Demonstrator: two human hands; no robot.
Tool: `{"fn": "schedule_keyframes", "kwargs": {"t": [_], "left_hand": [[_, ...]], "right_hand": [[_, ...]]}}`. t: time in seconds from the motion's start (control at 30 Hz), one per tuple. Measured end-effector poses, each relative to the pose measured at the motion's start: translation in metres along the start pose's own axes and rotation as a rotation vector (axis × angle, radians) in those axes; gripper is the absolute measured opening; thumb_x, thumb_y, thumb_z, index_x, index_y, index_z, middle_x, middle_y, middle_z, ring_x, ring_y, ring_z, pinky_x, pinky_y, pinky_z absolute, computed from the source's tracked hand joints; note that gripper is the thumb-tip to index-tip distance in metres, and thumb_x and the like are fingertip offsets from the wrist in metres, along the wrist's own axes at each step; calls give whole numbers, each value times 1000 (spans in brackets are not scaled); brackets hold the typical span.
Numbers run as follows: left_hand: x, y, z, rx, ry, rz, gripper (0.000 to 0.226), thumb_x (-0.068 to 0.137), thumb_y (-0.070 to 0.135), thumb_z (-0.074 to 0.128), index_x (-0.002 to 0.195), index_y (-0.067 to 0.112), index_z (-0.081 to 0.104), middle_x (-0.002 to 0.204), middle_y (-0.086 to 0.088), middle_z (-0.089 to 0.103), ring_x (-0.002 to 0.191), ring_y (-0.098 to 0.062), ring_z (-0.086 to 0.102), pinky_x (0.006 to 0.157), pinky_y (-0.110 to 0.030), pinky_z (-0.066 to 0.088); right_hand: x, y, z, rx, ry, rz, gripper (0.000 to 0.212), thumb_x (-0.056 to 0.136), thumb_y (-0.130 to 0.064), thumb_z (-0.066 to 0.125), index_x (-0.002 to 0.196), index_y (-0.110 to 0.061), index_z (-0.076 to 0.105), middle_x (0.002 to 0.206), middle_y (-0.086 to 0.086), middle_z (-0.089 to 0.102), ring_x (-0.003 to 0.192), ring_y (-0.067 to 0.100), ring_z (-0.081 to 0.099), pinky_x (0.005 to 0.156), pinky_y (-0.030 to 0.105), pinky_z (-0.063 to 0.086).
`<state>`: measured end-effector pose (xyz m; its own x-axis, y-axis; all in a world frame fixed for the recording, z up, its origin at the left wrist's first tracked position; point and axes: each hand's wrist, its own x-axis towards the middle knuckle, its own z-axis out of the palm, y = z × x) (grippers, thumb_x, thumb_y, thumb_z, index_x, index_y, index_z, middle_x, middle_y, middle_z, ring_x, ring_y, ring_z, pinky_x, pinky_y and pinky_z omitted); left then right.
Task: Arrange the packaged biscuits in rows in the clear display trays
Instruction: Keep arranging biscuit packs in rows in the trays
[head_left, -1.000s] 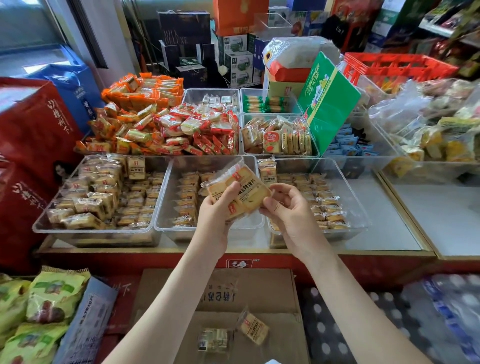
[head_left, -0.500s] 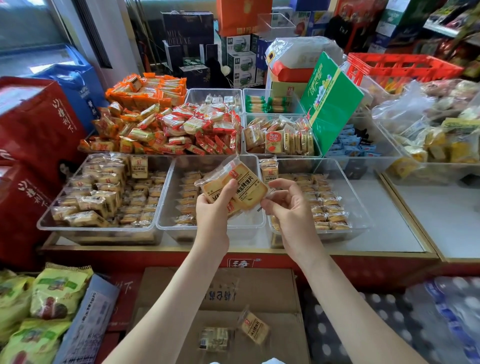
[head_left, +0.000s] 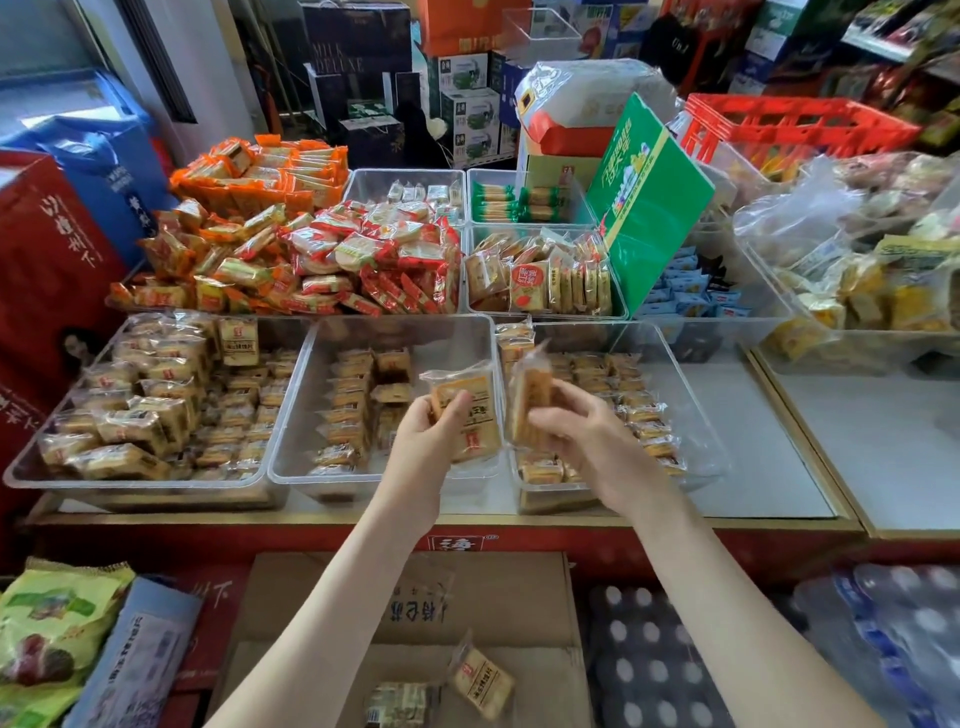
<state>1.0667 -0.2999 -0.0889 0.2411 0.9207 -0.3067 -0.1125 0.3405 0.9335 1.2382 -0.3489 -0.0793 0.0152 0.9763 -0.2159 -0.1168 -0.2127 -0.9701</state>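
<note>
Middle clear tray (head_left: 447, 338), part-filled rows, lies under both hands; right tray (head_left: 696, 415) at 3 o'clock. L hand (head_left: 434, 434) grips flat biscuit pack (head_left: 475, 410) at its 1 o'clock. R hand (head_left: 589, 439) pinches edge-on pack (head_left: 530, 397) at its 11.

This is a shop, a small grocery or snack store by the look of it. A red-fronted surface (head_left: 753, 447) with gold edging carries clear display trays (head_left: 363, 480) full of individually wrapped biscuits (head_left: 156, 415) laid out for sale. Loose heaps of orange packets (head_left: 270, 176) and red packets (head_left: 374, 254) lie towards its far edge. Behind it stand stacked retail cartons (head_left: 467, 114), a red plastic crate (head_left: 795, 124) and a goods shelf (head_left: 883, 41). Below the near edge sit an open cardboard stock box (head_left: 519, 597), shrink-wrapped bottles (head_left: 649, 649) and green snack bags (head_left: 57, 623).
</note>
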Motion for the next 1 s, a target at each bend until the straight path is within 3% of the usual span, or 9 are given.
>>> {"fn": "schedule_keyframes", "kwargs": {"t": [0.1, 0.2, 0.3, 0.4, 0.5, 0.57, 0.73, 0.83, 1.0], "left_hand": [[17, -5, -1, -118, 95, -65, 24, 99, 26, 53, 115, 10, 60, 103, -8, 69, 94, -19, 66, 78, -32, 54], [31, -13, -5, -226, 165, -114, 20, 98, 27, 53, 111, 13, 60, 104, -8, 67, 97, -20, 64, 74, -29, 52], [40, -27, -9, -302, 218, -135, 20, 95, 30, 55, 109, 17, 60, 109, -8, 66, 104, -22, 63, 80, -33, 53], [38, -42, -16, -333, 242, -128, 34, 85, 37, 60, 116, 22, 62, 108, -3, 70, 105, -21, 66, 88, -40, 54], [29, -51, -26, -323, 253, -141, 42, 77, 39, 62, 117, 25, 64, 104, -1, 73, 96, -18, 71, 85, -44, 57], [21, -54, -33, -292, 263, -167, 41, 76, 37, 64, 115, 22, 65, 104, -4, 74, 92, -19, 72, 81, -44, 59], [5, -48, -47, -123, 188, -235, 43, 75, 29, 73, 115, 16, 64, 104, -9, 73, 92, -23, 73, 80, -43, 60], [2, -36, -51, 56, 72, -242, 33, 84, 15, 74, 115, 17, 63, 106, -8, 72, 92, -22, 73, 77, -39, 60], [-2, 2, -46, 372, -176, -119, 31, 86, 10, 72, 114, 22, 63, 102, -3, 71, 90, -16, 71, 69, -30, 59]], "right_hand": [[23, 25, -42, 572, -88, 75, 47, 74, -18, 77, 119, -5, 68, 123, 22, 56, 116, 35, 48, 105, 41, 42], [55, 43, -65, 615, 3, 185, 46, 78, -5, 69, 122, 3, 59, 123, 25, 57, 114, 34, 56, 99, 39, 48], [105, 61, -77, 295, 227, 286, 53, 83, -2, 68, 129, -2, 42, 128, 22, 56, 109, 31, 61, 89, 36, 55], [149, 78, -72, -254, 399, 303, 70, 76, -22, 81, 123, -20, 29, 124, 5, 47, 111, 20, 52, 97, 35, 45], [180, 85, -62, -523, 547, 165, 68, 81, -21, 78, 128, -9, 30, 122, 5, 39, 106, 14, 40, 88, 22, 33], [194, 88, -60, -621, 567, 144, 71, 83, -22, 77, 132, -4, 29, 129, 11, 41, 114, 21, 45, 87, 24, 33], [192, 81, -58, -889, 444, 205, 84, 81, -27, 77, 141, -8, 22, 146, 18, 28, 134, 31, 31, 108, 40, 33], [154, 45, -37, -851, 448, 6, 80, 85, -24, 74, 144, -16, 22, 141, 11, 35, 129, 26, 37, 106, 40, 37], [67, -21, 18, -735, -249, -77, 18, 92, -23, 65, 108, -31, 65, 97, -16, 66, 92, -2, 60, 77, 10, 45]]}}
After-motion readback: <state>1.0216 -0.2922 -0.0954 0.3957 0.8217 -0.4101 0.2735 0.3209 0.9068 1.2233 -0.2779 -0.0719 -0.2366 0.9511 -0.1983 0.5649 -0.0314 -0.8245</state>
